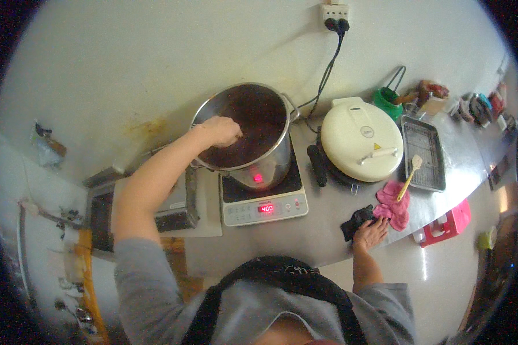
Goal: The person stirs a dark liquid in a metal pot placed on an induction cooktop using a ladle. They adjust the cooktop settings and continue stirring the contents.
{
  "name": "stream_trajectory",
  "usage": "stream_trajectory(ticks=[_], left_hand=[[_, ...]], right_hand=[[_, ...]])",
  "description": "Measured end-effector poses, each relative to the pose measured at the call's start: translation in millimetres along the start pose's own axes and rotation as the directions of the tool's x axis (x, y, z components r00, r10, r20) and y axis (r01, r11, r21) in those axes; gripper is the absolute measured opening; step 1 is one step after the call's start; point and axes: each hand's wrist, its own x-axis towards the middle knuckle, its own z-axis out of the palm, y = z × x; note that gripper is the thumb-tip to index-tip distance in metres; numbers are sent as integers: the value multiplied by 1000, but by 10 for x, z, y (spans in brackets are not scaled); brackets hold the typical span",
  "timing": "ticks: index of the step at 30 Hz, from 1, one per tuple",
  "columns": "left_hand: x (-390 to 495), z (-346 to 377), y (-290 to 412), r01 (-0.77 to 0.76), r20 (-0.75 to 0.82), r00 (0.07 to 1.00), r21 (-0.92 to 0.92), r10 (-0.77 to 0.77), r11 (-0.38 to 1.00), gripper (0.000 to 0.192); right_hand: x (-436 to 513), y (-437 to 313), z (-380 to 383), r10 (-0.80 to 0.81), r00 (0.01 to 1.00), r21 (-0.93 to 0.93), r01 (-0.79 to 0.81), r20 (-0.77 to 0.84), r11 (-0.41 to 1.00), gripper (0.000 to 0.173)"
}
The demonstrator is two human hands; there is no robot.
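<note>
My left hand (223,131) reaches over the rim of a large stainless steel stockpot (271,161), its fingers curled above dark brown contents (259,116). Whether those fingers hold anything is hidden. Under the pot is a portable induction cooker (241,215) with a lit red display. On the steel worktop to the right, my right hand (370,235) lies palm down with fingers spread, touching a crumpled black cloth (355,222) and the edge of a pink cloth (397,217). A spatula (408,183) with a yellow handle rests across the pink cloth.
A cream round electric griddle (349,140) with its lid down stands right of the pot. Beyond it are a metal tray with a rack (424,157) and a green container (386,105). Black power cords (328,71) hang from a wall socket. A pink plastic stool (453,222) stands below the worktop.
</note>
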Motion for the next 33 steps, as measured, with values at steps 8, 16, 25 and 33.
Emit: stream_trajectory(ticks=[8,16,25,33], left_hand=[[-226,-105,-45,-42,357,931,-113,80,993,27],[-476,-319,-46,-17,326,945,100,-16,995,30],[-470,8,-129,94,-40,995,42,-92,995,27],[-23,304,-37,189,-250,949,-45,-194,981,27]], right_hand=[[0,-11,-28,16,1000,24,-16,25,1000,49],[-7,-32,-42,13,1000,29,-14,25,999,48],[21,8,32,-3,1000,73,2,3,997,46],[4,24,53,-31,999,30,31,-23,999,46]])
